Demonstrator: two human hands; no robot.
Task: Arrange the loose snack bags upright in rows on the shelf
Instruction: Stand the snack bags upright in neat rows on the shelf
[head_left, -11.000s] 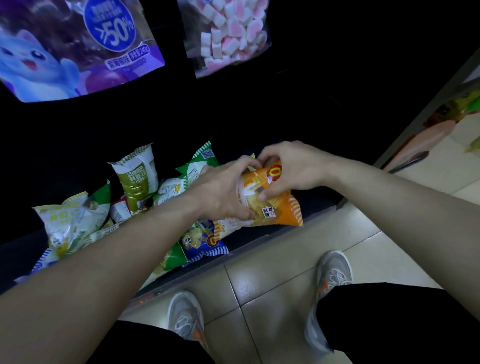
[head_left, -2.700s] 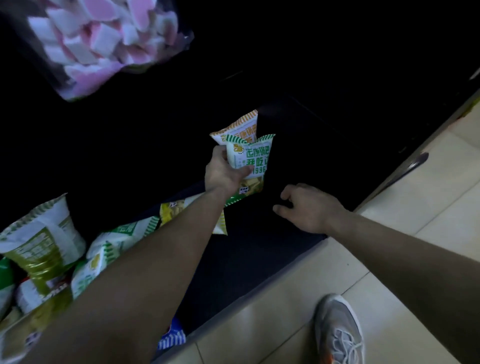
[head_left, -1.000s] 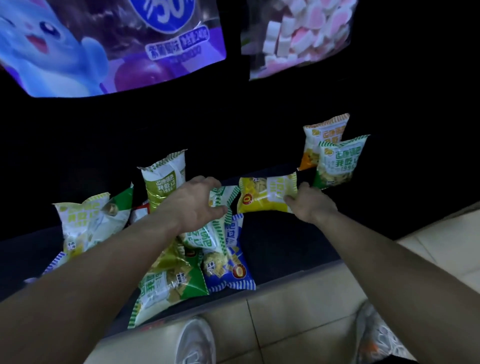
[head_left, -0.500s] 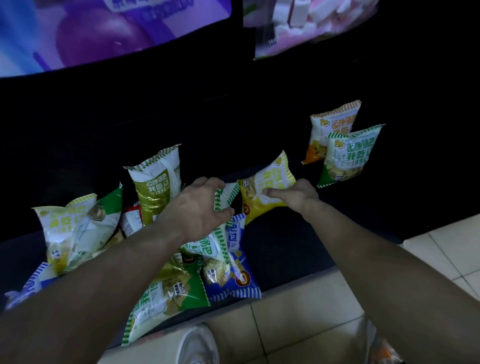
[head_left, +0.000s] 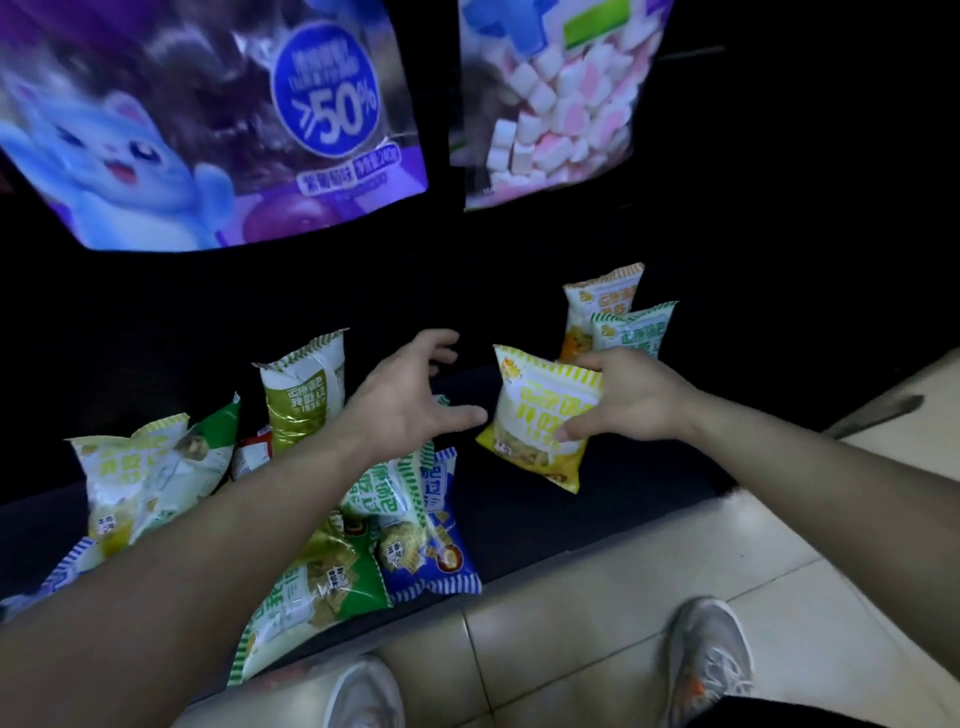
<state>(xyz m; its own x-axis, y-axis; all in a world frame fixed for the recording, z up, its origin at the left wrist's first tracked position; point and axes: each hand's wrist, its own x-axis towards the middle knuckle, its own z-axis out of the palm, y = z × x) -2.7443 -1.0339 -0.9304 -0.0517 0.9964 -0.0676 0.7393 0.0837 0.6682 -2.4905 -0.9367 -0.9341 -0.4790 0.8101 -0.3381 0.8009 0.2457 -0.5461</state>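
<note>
My right hand (head_left: 631, 397) grips a yellow snack bag (head_left: 535, 415) by its right side and holds it upright above the dark bottom shelf (head_left: 597, 512). My left hand (head_left: 410, 397) hovers just left of it with fingers spread, holding nothing. At the back right an orange bag (head_left: 597, 306) and a green-trimmed bag (head_left: 636, 332) stand upright, one in front of the other. Loose bags lie in a heap under my left arm: a blue bag (head_left: 441, 551), a green bag (head_left: 317, 587), and an olive bag (head_left: 306, 395) standing behind.
More loose bags (head_left: 140, 478) lie at the shelf's left end. A large purple pouch (head_left: 208, 119) and a marshmallow bag (head_left: 550, 98) hang above. The tiled floor (head_left: 649, 597) and my shoes (head_left: 709, 660) are below the shelf's front edge.
My right hand has turned the yellow bag from lying sideways to upright and lifted it rightward. My left hand has risen off the heap and opened its fingers.
</note>
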